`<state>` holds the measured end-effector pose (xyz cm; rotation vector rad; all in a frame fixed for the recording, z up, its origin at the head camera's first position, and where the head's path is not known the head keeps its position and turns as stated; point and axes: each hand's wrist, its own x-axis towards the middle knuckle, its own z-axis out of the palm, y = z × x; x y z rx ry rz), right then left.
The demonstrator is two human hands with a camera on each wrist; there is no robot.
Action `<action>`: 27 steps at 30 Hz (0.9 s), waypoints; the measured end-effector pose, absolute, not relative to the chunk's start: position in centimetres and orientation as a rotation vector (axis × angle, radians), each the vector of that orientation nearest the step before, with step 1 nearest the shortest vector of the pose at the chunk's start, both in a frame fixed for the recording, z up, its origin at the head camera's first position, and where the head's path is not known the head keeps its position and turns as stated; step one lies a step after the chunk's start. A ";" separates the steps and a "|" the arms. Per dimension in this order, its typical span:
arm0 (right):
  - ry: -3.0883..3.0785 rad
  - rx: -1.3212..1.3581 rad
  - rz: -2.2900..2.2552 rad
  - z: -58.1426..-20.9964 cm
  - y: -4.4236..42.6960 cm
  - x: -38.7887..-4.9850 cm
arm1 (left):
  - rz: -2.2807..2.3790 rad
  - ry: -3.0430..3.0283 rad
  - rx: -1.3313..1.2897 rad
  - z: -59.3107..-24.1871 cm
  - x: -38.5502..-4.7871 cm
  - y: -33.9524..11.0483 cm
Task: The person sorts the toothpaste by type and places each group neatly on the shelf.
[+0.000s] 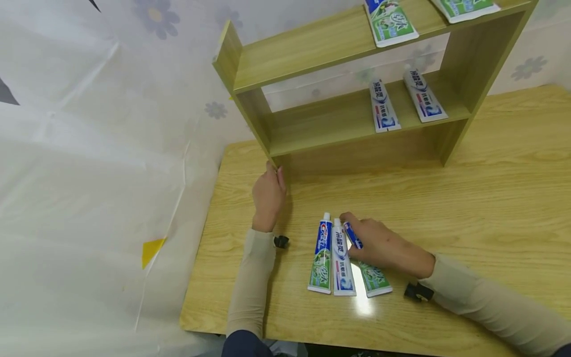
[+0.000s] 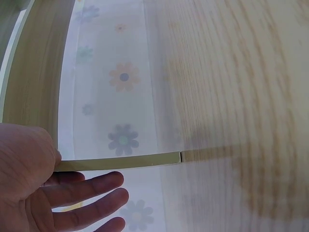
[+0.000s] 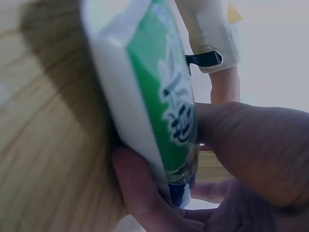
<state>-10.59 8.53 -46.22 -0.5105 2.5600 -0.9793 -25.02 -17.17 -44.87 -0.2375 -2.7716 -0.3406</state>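
Observation:
My left hand [image 1: 269,197] holds the lower left upright of the wooden shelf [image 1: 321,145]; in the left wrist view the thumb and a finger of the hand [image 2: 63,188] pinch the board's edge [image 2: 120,162], the other fingers extended. My right hand [image 1: 385,248] grips a green, white and blue toothpaste tube [image 1: 375,278] over the table, partly covering it. The right wrist view shows the hand [image 3: 231,159] with thumb and fingers on either side of that tube [image 3: 161,96]. Left of it lie a white tube [image 1: 342,265] and a blue-green tube [image 1: 323,260], side by side.
Two white tubes [image 1: 384,106] [image 1: 424,96] lie on the middle shelf. Two green tubes [image 1: 392,25] [image 1: 466,7] rest on the upper shelf. The wooden table [image 1: 513,198] extends to the right, and a pale flowered covering [image 1: 111,148] hangs at the left.

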 end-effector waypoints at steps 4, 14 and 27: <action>2.569 -0.532 -0.988 -45.7 8.8 -10.6 | -0.349 -2.774 -0.246 -44.8 -24.9 -17.2; 2.701 -0.502 -1.020 -42.4 9.9 -11.2 | -0.339 -2.761 -0.240 -45.1 -25.0 -17.4; 2.903 -0.627 -1.079 -36.0 11.1 -13.1 | -0.341 -2.735 -0.253 -45.2 -25.1 -17.3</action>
